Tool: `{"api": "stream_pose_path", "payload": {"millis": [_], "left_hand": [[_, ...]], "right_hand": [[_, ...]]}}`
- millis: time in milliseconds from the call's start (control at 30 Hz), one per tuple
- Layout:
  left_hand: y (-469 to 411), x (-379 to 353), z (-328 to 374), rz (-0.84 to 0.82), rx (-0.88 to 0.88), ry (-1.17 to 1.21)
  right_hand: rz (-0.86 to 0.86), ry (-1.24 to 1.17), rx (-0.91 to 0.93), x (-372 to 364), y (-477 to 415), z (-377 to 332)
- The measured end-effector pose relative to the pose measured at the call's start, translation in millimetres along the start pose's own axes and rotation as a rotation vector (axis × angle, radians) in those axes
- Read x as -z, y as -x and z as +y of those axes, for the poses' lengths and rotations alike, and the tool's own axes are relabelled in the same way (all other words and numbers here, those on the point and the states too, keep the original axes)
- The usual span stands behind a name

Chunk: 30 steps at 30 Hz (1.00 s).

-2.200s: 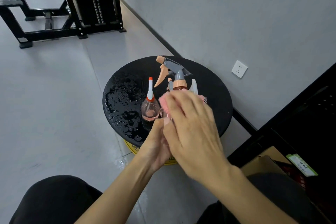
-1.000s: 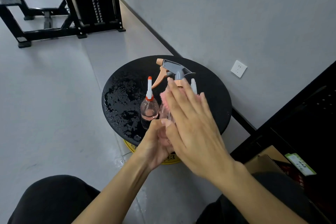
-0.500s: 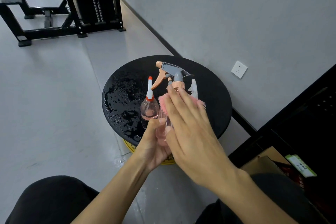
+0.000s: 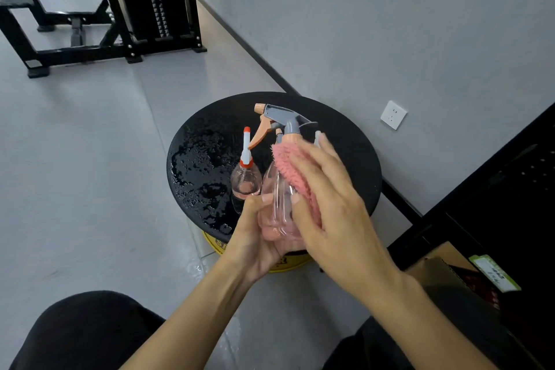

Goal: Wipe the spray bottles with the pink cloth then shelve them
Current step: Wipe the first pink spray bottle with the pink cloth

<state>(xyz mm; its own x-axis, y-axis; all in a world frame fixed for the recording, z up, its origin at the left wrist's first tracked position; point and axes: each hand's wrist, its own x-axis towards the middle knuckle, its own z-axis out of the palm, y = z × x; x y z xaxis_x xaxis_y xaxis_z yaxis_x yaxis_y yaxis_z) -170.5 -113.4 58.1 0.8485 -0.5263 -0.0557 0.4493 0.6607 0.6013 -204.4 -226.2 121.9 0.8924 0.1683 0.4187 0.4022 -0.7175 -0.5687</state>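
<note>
Looking down from the head camera, I see the spray bottle (image 4: 277, 201), clear pink with a grey and orange trigger top, held upright over the near edge of the table (image 4: 204, 144). The left hand (image 4: 255, 237) grips its lower body from below, fingers curled round it and the thumb tip on the front. The right hand (image 4: 330, 207) lies against the bottle's right shoulder with its fingers nearly straight and close together. It presses the pink cloth (image 4: 288, 165) flat onto the plastic, with the thumb resting on the bottle's front. The cloth bunches out between thumb and forefinger, just under the orange collar.

Just to the left, a small bottle (image 4: 246, 182) with a white nozzle and red tip stands on the table. A white nozzle tip (image 4: 317, 136) shows past the right fingertips; I cannot tell what it belongs to.

The table is round and black, with water beaded over its left half, and it sits on a yellow base (image 4: 288, 265). A wall socket (image 4: 393, 115) is on the grey wall behind. A black shelf (image 4: 510, 189) stands to the right with a cardboard box (image 4: 435, 267) at its foot, and a black gym machine (image 4: 144, 3) is on the floor far left.
</note>
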Motion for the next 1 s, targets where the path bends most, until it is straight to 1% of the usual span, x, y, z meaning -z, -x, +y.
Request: {"api": "stream_pose_path", "payload": {"millis": [33, 133, 167, 267, 367, 467, 667, 733, 867, 933, 1000], "left_hand": [[0.8, -0.9, 1.2, -0.002, -0.012, 0.013], [2.9, -3.2, 2.9, -0.023, -0.012, -0.018], [3.3, -3.4, 2.6, -0.03, 0.0, -0.028], [4.8, -3.5, 0.5, -0.018, 0.039, -0.084], [5.5, -2.6, -2.9, -0.015, 0.066, -0.162], [7.1, -3.7, -6.0, 0.0, 0.116, -0.169], [6.7, -3.1, -5.0, -0.052, 0.063, -0.123], [5.3, -1.4, -5.4, -0.048, 0.062, -0.113], [5.2, -0.2, -5.8, -0.084, 0.06, -0.078], [4.8, -0.1, -7.4, -0.085, 0.057, -0.12], [4.7, 0.4, -9.4, -0.068, 0.064, -0.153]], "right_hand": [[0.0, 0.011, 0.001, -1.4, 6.0, -0.4], [0.009, 0.174, -0.009, -8.6, 20.8, -1.5], [0.008, 0.196, -0.028, -10.0, 22.8, -1.9], [0.009, 0.06, -0.052, -10.2, 18.4, -0.2], [0.027, -0.036, -0.125, -2.8, 0.8, 6.4], [0.015, -0.034, -0.182, 4.6, -14.7, 11.5], [-0.02, 0.083, -0.118, -4.1, 9.6, -3.9], [0.028, 0.103, -0.084, -7.8, 14.2, -5.1], [0.17, 0.047, -0.084, -9.5, 0.8, 4.0], [0.23, 0.046, -0.07, -6.3, -10.9, 8.6], [0.299, 0.048, -0.016, -1.4, -23.7, 8.8]]}}
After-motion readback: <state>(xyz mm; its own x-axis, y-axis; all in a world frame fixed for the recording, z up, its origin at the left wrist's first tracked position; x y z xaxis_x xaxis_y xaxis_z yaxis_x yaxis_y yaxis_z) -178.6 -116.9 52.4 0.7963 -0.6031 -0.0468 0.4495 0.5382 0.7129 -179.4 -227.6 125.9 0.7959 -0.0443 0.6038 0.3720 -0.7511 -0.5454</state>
